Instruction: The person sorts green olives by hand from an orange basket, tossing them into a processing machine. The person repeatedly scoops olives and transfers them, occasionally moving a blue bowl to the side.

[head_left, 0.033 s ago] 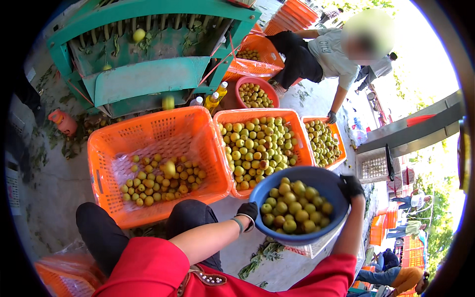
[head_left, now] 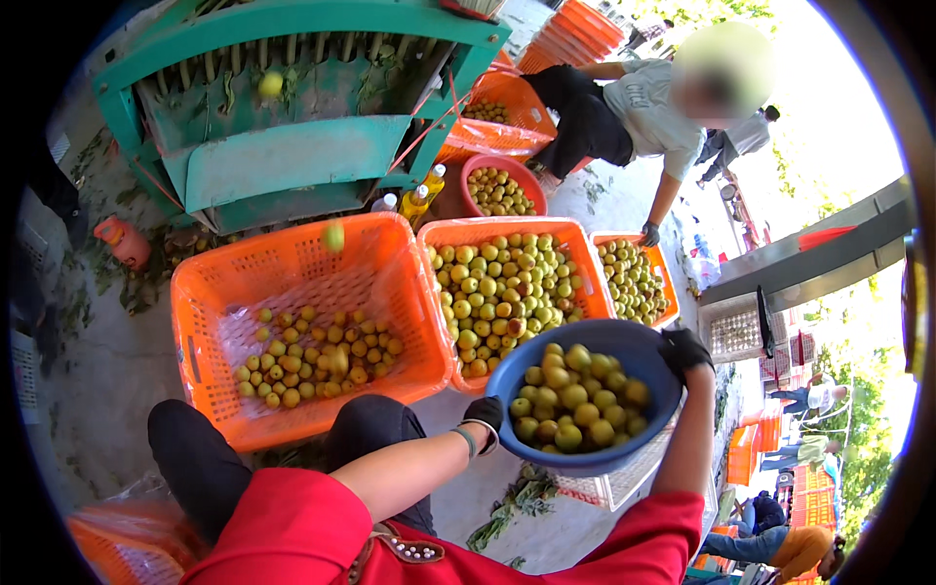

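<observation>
A blue basin (head_left: 585, 465) filled with round yellow-green fruits (head_left: 582, 397) is held up in front of me, slightly tilted. On its left rim my gloved left hand (head_left: 485, 413) is closed, and my gloved right hand (head_left: 685, 353) grips the rim on the far right. Part of the basin overlaps the near right corner of the middle orange crate (head_left: 598, 292), which is heaped with the same fruits. Left of that, a large orange crate (head_left: 203, 292) lined with clear plastic has a layer of fruits on its bottom. One blurred fruit (head_left: 332, 237) is in the air over it.
A green sorting machine (head_left: 292, 161) stands behind the left crate. Beyond are bottles (head_left: 413, 207), a red basin (head_left: 539, 185) of fruit, and a smaller orange crate (head_left: 673, 292). A co-worker (head_left: 651, 117) reaches toward that crate. A white crate (head_left: 614, 486) sits under the blue basin.
The blue basin has moved slightly up and left in the picture, with both hands on it. Blurred fruits over the left crate have dropped lower.
</observation>
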`<state>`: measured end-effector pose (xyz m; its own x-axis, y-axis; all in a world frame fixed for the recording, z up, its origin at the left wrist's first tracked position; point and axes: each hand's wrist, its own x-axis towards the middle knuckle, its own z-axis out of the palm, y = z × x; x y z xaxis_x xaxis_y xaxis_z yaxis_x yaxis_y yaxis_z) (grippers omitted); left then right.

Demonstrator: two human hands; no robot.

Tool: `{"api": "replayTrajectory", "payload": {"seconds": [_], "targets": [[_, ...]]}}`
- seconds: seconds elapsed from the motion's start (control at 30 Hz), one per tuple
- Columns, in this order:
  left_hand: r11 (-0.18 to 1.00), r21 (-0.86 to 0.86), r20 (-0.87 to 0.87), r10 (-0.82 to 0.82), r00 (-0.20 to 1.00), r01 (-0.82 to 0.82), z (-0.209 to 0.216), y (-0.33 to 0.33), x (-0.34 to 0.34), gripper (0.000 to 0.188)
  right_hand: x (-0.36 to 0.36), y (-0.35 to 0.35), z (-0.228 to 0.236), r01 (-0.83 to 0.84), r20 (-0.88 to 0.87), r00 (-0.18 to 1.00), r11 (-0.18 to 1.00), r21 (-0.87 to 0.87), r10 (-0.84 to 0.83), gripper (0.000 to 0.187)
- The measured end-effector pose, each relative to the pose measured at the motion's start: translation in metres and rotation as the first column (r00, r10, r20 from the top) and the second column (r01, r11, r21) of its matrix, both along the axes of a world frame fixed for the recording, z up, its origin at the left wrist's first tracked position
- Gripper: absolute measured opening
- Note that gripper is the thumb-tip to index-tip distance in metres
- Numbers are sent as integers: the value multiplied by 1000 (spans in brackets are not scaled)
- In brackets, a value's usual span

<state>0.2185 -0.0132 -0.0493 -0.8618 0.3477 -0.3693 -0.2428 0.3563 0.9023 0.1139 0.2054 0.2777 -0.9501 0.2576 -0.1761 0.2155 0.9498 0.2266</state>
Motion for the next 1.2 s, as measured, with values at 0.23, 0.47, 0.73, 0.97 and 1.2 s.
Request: {"api": "replayTrajectory", "payload": {"seconds": [0.23, 0.47, 0.73, 0.97, 1.2], "targets": [[697, 403, 566, 321, 760, -594, -85, 26, -72, 26, -104, 9, -14, -190, 308, 942, 967, 172, 131, 41], [657, 437, 762, 94, 641, -615, 71, 40, -24, 22, -54, 123, -23, -35, 419, 907, 985, 169, -40, 44], [77, 562, 781, -379, 497, -823, 115, 71, -106, 34, -126, 170, 20, 124, 231, 941, 885, 448, -249, 47], [110, 611, 740, -432, 516, -784, 103, 92, -95, 44, -80, 212, 10, 307, 117, 924, 890, 338, -364, 51], [752, 612, 397, -23, 918, -246, 92, 84, -62, 76, 136, 215, -40, 592, -55, 806, 806, 20, -590, 52]]}}
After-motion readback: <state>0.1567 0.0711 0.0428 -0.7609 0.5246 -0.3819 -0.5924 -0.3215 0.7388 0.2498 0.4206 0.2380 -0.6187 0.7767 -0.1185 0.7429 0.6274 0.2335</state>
